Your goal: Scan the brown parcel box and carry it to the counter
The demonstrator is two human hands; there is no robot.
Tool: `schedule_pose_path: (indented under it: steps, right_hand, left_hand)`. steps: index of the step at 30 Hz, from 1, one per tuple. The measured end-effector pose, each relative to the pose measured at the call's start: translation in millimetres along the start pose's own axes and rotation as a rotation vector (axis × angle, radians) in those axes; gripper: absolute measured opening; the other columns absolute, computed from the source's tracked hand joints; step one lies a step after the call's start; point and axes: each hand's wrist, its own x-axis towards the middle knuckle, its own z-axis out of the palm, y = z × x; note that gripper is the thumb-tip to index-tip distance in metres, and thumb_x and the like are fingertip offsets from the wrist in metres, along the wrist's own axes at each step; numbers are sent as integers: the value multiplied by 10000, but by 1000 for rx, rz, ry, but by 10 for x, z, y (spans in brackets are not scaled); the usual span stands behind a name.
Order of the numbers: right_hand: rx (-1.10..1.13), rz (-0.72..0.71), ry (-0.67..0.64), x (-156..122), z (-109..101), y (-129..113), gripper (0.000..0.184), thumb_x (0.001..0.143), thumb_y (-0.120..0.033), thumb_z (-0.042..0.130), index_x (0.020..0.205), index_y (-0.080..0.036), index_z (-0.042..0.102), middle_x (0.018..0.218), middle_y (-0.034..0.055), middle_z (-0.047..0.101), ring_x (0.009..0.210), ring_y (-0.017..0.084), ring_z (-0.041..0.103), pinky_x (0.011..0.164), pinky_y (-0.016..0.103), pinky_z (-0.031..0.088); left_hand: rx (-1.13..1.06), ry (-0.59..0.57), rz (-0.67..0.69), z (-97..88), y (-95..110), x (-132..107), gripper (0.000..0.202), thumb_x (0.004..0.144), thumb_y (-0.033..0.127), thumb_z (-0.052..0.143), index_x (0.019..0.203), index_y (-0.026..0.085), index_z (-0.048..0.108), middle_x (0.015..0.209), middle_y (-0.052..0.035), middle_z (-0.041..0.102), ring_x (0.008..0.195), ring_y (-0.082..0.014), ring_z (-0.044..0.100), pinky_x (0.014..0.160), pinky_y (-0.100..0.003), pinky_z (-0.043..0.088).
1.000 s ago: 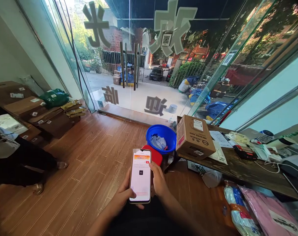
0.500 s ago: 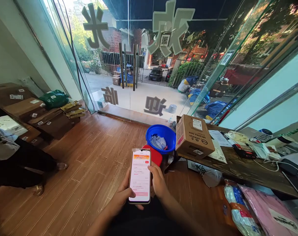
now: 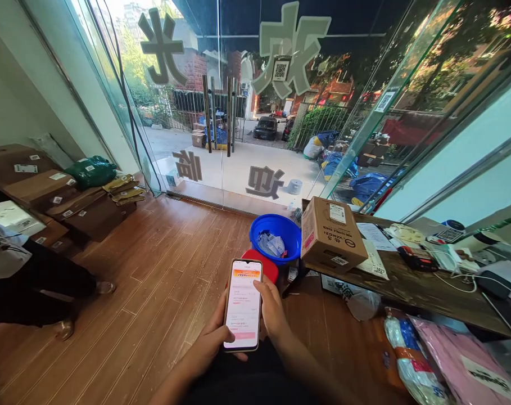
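A smartphone (image 3: 243, 304) with a lit white and pink screen is upright in front of me, low in the middle of the view. My left hand (image 3: 207, 340) cradles it from below and the left, fingers wrapped round its edge. My right hand (image 3: 273, 312) grips its right edge, with the thumb resting at the upper right of the screen. Just beyond the phone, a red stool (image 3: 267, 265) and a blue basin (image 3: 276, 232) holding crumpled wrappers stand on the floor.
A cardboard box (image 3: 330, 234) sits on the end of a cluttered wooden desk (image 3: 415, 289) at right. Bagged parcels (image 3: 411, 368) lie under it. Stacked cartons (image 3: 65, 199) line the left wall. Another person (image 3: 23, 275) sits at left. Glass doors (image 3: 221, 112) stand ahead.
The phone screen went from a blank loading page to a filled page with text. The phone sank slightly in the view. Both hands kept their grip.
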Motion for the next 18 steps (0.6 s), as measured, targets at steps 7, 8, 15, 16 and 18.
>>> schedule_pose_path:
  steps: [7, 8, 15, 16, 18]
  right_hand:
    - [-37, -22, -6, -4, 1, -11, 388, 623, -493, 700, 834, -177, 621, 662, 1, 668, 584, 166, 585, 508, 252, 391]
    - [-29, -17, -6, -6, 2, -13, 386, 620, -491, 699, 836, -179, 624, 647, -3, 661, 577, 164, 581, 508, 252, 391]
    - [-68, 10, 26, 2, 19, 5, 459, 612, -547, 716, 859, -175, 612, 674, 2, 652, 570, 152, 559, 570, 278, 436]
    - [-89, 12, 24, 5, 19, 11, 471, 616, -554, 716, 871, -174, 607, 692, 8, 654, 584, 157, 564, 582, 286, 441]
    - [-106, 14, 13, 5, 7, 23, 465, 645, -563, 692, 893, -181, 598, 729, 21, 661, 625, 174, 579, 604, 300, 446]
  left_hand:
    - [-9, -8, 5, -10, 5, 5, 1083, 582, 106, 455, 1457, 297, -155, 1427, -106, 421, 926, -272, 621, 587, -362, 570]
    - [-10, -8, 4, -10, 5, 4, 1081, 585, 105, 454, 1457, 301, -155, 1424, -103, 427, 924, -271, 622, 589, -360, 569]
    - [6, -6, -2, -2, -9, 2, 1070, 579, 103, 453, 1470, 296, -108, 1440, -97, 408, 967, -279, 607, 639, -382, 573]
    - [5, -2, -5, 1, -10, 2, 1070, 578, 100, 454, 1470, 301, -102, 1451, -91, 393, 979, -281, 601, 650, -387, 573]
    - [-7, -5, -11, 4, -4, 0, 1070, 577, 96, 457, 1471, 312, -91, 1466, -81, 373, 990, -282, 597, 659, -385, 573]
